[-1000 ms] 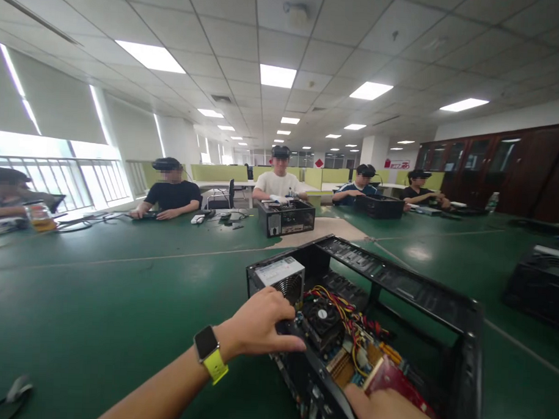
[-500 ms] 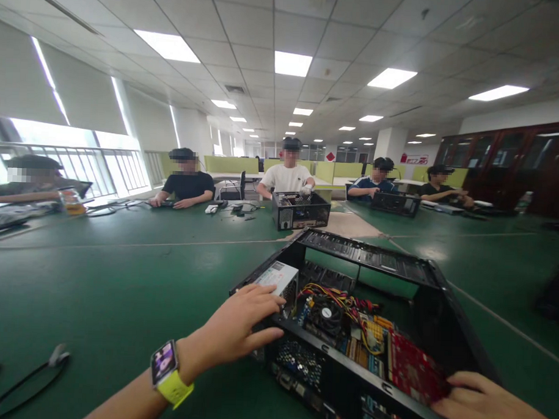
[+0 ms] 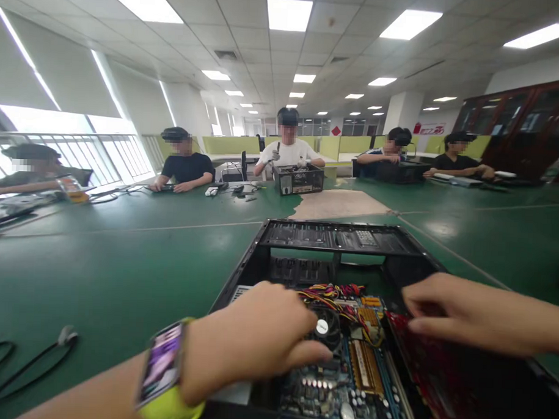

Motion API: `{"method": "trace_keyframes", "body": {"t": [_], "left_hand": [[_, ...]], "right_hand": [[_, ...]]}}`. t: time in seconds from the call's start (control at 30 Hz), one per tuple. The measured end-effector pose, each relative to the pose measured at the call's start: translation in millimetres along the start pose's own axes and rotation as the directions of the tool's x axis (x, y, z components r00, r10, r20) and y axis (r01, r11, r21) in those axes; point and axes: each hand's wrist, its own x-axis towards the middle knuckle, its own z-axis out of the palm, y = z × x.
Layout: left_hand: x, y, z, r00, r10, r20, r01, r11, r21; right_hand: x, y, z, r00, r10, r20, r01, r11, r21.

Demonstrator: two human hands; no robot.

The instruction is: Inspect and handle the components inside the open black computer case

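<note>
A black computer case [image 3: 301, 236] lies open before me with its motherboard [image 3: 319, 382] showing. My left hand [image 3: 261, 331] is over the silver power supply [image 3: 240, 292], largely covering it; the thumb stands apart and the bent fingertips are partly hidden. Just right of that thumb is the round CPU fan [image 3: 322, 327]. My right hand [image 3: 445, 310], blurred, has its fingers curled at the far end of a red expansion card [image 3: 432, 380]. Yellow, red and black cables [image 3: 336, 294] run across the case, and golden memory sticks [image 3: 366, 365] sit near the card.
Across the green table [image 3: 121, 271], a person in white [image 3: 288, 155] works at another computer case [image 3: 299, 179]. Other people sit left and right. A black cable [image 3: 35, 366] lies at near left; a bottle [image 3: 72, 189] stands at far left. A bare brown patch [image 3: 344, 202] marks the table.
The computer case has turned and now sits squarer to me. My right hand has moved up and away along the red card. My left hand has shifted right, its fingers more bent.
</note>
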Motion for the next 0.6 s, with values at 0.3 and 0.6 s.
{"method": "trace_keyframes", "body": {"t": [0.3, 0.6], "left_hand": [[105, 2, 52.7, 0.988, 0.012, 0.151, -0.025, 0.997, 0.080], [90, -4, 36.8, 0.973, 0.116, 0.198, -0.101, 0.991, -0.083]], "right_hand": [[117, -37, 46, 0.991, -0.057, 0.123, 0.093, 0.948, -0.304], [111, -37, 19, 0.967, 0.029, -0.254, -0.126, 0.918, -0.376]]}}
